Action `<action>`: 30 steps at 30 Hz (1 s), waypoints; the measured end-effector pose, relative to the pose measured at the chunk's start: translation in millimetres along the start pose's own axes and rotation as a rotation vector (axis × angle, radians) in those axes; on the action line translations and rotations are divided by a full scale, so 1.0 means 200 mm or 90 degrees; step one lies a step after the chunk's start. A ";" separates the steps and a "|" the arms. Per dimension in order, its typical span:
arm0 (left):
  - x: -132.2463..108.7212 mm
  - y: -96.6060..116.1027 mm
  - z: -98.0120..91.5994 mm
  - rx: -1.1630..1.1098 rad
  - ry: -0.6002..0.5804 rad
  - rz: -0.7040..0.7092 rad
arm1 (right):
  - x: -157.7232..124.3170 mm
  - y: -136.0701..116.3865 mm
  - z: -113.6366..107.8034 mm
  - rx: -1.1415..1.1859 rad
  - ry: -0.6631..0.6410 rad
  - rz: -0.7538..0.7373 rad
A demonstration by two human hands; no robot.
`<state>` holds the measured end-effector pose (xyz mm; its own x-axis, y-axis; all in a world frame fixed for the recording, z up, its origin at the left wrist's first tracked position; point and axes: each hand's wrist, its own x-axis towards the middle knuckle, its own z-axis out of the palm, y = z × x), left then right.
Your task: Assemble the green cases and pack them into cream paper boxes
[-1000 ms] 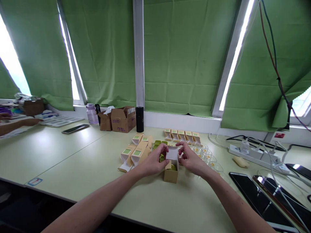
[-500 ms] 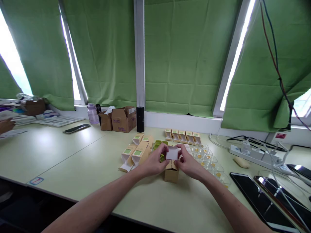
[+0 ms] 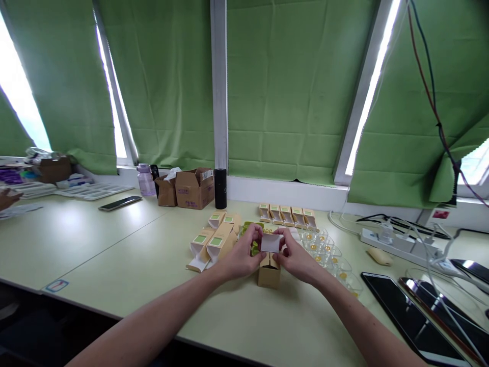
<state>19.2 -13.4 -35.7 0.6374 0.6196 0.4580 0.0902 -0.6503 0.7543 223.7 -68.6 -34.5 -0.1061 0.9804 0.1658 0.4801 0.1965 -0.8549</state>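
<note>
Office-like workroom: long table, power strip right of right hand, small boxes beside left hand, cartons farther beyond it.

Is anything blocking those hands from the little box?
Nothing visible is. The left hand and right hand are at the little box's raised white flap, one on each side. The clear cups sit to the right, out of the way.

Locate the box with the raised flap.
In the head view, the box sits on the table just right of centre, between the left hand and right hand.
</note>
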 end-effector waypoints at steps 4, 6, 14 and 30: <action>0.00 -0.01 0.00 0.011 0.020 0.016 | 0.01 0.02 0.00 -0.016 0.009 -0.003; 0.00 0.00 0.00 0.012 0.024 0.026 | 0.01 0.02 0.00 -0.019 0.012 -0.004; 0.01 0.02 -0.01 0.117 0.022 0.043 | 0.01 0.00 -0.04 -0.076 0.042 -0.060; 0.00 0.06 -0.07 0.194 0.024 0.102 | -0.10 -0.10 -0.11 -0.271 0.081 -0.308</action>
<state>10.0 -14.5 -19.6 0.6337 0.5109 0.5808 0.2186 -0.8385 0.4991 234.3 -91.5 -9.3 -0.3059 0.7687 0.5617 0.7094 0.5775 -0.4041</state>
